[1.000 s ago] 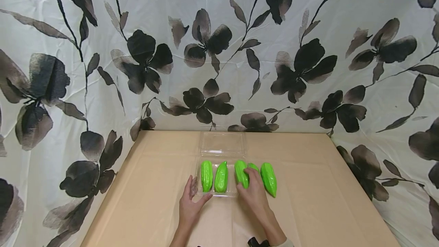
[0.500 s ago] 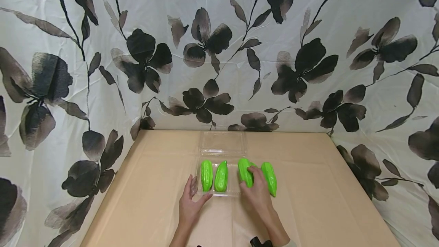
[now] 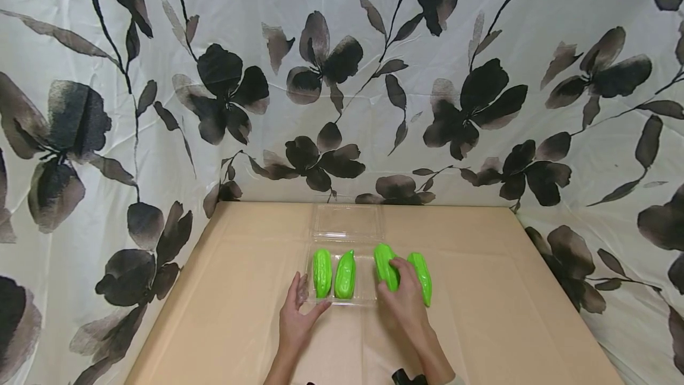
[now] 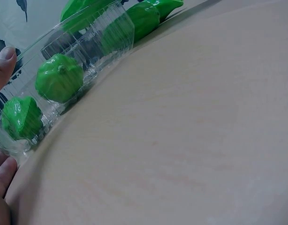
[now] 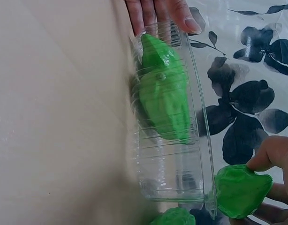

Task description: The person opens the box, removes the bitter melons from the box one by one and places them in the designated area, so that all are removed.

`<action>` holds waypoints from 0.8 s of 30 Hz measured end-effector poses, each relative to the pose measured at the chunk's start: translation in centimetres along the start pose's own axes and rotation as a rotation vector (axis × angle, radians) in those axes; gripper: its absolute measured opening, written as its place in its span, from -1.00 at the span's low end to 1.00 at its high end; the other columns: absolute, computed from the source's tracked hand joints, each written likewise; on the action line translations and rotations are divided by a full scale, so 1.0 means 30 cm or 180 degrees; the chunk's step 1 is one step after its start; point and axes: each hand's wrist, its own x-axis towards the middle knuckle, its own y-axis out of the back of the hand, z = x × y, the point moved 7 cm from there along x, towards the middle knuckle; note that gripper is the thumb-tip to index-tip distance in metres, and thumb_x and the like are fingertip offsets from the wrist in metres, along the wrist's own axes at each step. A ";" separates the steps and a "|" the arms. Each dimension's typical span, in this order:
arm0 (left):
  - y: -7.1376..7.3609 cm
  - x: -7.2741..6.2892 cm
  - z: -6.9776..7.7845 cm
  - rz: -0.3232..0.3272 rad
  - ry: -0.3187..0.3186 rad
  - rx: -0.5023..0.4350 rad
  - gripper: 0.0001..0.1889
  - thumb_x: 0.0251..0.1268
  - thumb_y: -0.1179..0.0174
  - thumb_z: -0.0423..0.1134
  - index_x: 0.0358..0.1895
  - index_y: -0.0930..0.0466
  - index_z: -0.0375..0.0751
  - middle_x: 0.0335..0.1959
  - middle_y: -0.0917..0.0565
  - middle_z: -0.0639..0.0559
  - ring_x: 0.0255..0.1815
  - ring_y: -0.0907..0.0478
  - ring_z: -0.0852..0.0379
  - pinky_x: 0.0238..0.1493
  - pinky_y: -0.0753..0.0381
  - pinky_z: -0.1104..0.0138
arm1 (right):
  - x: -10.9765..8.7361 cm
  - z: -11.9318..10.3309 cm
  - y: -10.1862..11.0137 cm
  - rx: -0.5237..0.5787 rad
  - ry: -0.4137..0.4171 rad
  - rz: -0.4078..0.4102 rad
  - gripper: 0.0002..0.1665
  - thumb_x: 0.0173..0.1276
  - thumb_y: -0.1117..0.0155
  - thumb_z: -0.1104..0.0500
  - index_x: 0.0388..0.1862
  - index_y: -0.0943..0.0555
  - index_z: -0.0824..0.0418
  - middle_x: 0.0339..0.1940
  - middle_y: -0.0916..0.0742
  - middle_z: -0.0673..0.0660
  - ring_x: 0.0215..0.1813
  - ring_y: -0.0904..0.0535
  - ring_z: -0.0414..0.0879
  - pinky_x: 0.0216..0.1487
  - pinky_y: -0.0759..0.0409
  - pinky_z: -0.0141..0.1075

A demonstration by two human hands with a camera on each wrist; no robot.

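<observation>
Green gourd [image 3: 385, 265] got nudged toward 3 o'clock, pinched by right hand [image 3: 404, 300]; tray [image 3: 365, 283] is braced by left hand [image 3: 296, 321], fingers straight. Could get dropped if glossy skin slips.

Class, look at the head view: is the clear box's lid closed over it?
No: the lid lies open beyond the box, leaving two green vegetables uncovered in it.

Booth-like (room unclear): floral cloth [image 3: 369, 126] around a table [image 3: 224, 308].
</observation>
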 end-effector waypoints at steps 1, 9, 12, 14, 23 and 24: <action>0.000 0.000 0.000 -0.0003 -0.0007 0.0008 0.07 -0.04 -0.59 -0.09 0.57 -0.14 -0.13 0.45 -0.47 -0.03 0.44 -0.45 -0.07 0.45 -0.49 0.14 | 0.000 0.001 0.001 0.0006 -0.0008 0.0002 -0.41 -0.04 -0.45 0.35 0.07 -0.60 0.41 0.13 -0.66 0.35 0.12 -0.63 0.20 0.01 -0.75 0.04; 0.005 -0.001 -0.002 -0.0012 -0.0020 0.0001 0.07 -0.04 -0.59 -0.07 0.57 -0.15 -0.12 0.45 -0.47 -0.03 0.45 -0.45 -0.06 0.45 -0.49 0.23 | -0.003 0.005 0.007 -0.0026 -0.0008 0.0054 -0.41 -0.04 -0.44 0.37 0.06 -0.60 0.43 0.14 -0.66 0.36 0.10 -0.63 0.20 -0.05 -0.76 0.02; 0.007 -0.001 -0.003 -0.0008 -0.0025 -0.0040 0.07 -0.04 -0.59 -0.09 0.57 -0.15 -0.11 0.45 -0.48 -0.02 0.45 -0.45 -0.05 0.42 -0.47 0.42 | -0.004 0.008 0.011 -0.0041 0.0007 0.0080 -0.42 -0.05 -0.43 0.38 0.05 -0.60 0.44 0.13 -0.66 0.36 0.07 -0.63 0.19 -0.10 -0.76 0.01; 0.008 -0.001 -0.005 -0.0006 -0.0028 -0.0065 0.07 -0.05 -0.59 -0.10 0.56 -0.16 -0.10 0.45 -0.48 -0.02 0.45 -0.45 -0.05 0.38 -0.43 0.56 | -0.005 0.008 0.016 -0.0039 0.0033 0.0097 -0.43 -0.05 -0.42 0.38 0.04 -0.60 0.45 0.12 -0.66 0.37 0.06 -0.63 0.20 -0.12 -0.77 0.00; 0.009 -0.004 -0.001 0.0000 -0.0073 -0.0067 0.06 -0.04 -0.59 -0.13 0.56 -0.16 -0.16 0.44 -0.48 -0.10 0.43 -0.46 -0.12 0.40 -0.51 0.39 | -0.017 0.017 0.037 0.0006 0.0018 0.0113 -0.43 -0.06 -0.43 0.40 0.03 -0.59 0.47 0.12 -0.65 0.41 0.17 -0.59 0.30 0.03 -0.75 0.12; 0.010 -0.004 0.000 0.0005 -0.0086 -0.0053 0.06 -0.04 -0.59 -0.13 0.56 -0.17 -0.16 0.43 -0.49 -0.11 0.43 -0.46 -0.13 0.41 -0.53 0.30 | -0.018 0.020 0.039 0.0016 -0.0008 0.0109 -0.43 -0.06 -0.43 0.39 0.03 -0.59 0.47 0.13 -0.65 0.41 0.20 -0.58 0.31 0.07 -0.74 0.13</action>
